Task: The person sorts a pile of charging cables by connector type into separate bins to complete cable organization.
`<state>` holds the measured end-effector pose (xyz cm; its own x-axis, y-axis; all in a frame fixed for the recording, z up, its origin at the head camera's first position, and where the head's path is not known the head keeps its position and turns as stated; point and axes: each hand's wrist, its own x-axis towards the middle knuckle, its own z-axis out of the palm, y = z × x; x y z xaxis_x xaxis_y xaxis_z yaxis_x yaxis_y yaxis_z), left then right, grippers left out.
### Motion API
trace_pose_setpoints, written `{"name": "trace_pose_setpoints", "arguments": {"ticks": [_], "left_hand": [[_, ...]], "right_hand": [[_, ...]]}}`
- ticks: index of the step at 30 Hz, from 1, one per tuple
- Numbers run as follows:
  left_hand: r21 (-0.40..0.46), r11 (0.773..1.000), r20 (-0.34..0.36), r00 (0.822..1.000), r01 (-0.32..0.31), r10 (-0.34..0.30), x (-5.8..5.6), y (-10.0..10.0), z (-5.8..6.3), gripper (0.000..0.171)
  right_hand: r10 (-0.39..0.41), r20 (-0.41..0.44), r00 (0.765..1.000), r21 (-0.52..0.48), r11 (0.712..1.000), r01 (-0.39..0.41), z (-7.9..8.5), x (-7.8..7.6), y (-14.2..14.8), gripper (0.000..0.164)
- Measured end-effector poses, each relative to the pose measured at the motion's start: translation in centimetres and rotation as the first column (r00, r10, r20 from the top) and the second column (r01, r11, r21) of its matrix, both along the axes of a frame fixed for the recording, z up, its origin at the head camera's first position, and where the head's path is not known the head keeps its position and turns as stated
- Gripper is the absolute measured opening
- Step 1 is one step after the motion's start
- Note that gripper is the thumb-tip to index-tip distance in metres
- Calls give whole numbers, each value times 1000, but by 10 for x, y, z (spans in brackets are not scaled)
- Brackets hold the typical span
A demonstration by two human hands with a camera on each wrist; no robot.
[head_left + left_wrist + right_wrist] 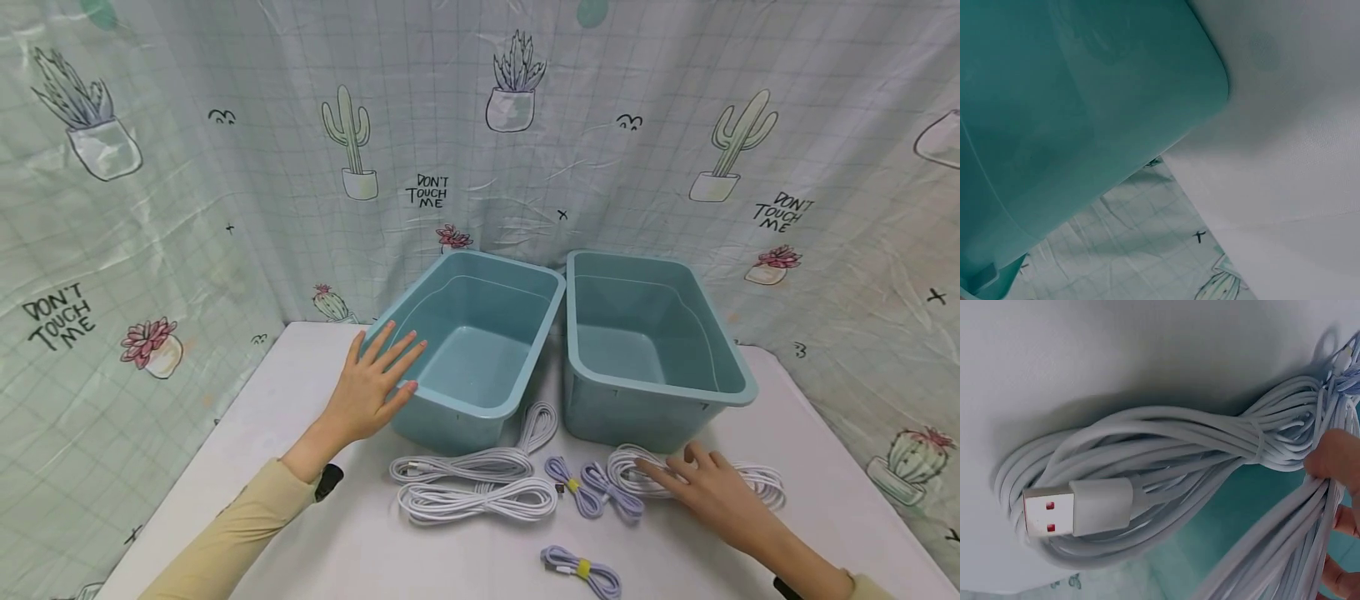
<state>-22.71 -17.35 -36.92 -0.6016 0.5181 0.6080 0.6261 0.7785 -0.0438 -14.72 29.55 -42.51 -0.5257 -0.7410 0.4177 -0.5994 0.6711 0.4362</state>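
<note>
My left hand [369, 387] lies with spread, straight fingers over the near left rim of the left blue bin [480, 411]; the left wrist view shows mostly the bin's outer wall [1085, 125]. At the right, my right hand [712, 492] is over coiled white USB cables in front of the right bin [645, 417]. In the right wrist view, its thumb [1335, 456] and fingers pinch one white cable bundle [1272, 544]. Beside that bundle lies another coiled white cable [1172, 434] with a USB plug [1079, 507] showing.
Left of my right hand lie two lilac cables with ties, a lilac cable [573, 486] among them. Another lilac cable [583, 570] with a yellow tie is nearer the front. White coiled cables [480, 502] lie before the left bin. A printed curtain [450, 125] surrounds the table.
</note>
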Motion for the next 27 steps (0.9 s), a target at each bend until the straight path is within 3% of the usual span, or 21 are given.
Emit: {"name": "trace_pose_setpoints", "arguments": {"ticks": [10, 15, 17, 18, 22, 27], "left_hand": [[17, 1000, -3, 1000, 6, -5, -1, 0, -1, 60], [32, 999, -10, 1000, 10, -10, -1, 0, -2, 60], [37, 999, -9, 1000, 10, -10, -1, 0, -2, 61], [37, 999, -4, 1000, 9, -9, 0, 0, -2, 61], [34, 999, 10, 1000, 7, -7, 0, 0, 0, 60], [31, 999, 7, 1000, 5, -5, 0, 0, -1, 59]], "right_hand": [[-25, -29, 999, -13, 1000, 24, 0, 0, -2, 62], [-44, 101, 994, -124, 991, 56, 0, 1, -3, 58], [-47, 153, 987, -168, 983, 73, 1, 1, -5, 38], [-51, 170, 984, -185, 979, 83, 2, 0, -6, 37], [-68, 233, 970, -240, 963, 125, 5, -1, -11, 73], [-64, 338, 939, -305, 937, 173, 9, -1, -14, 67]]}}
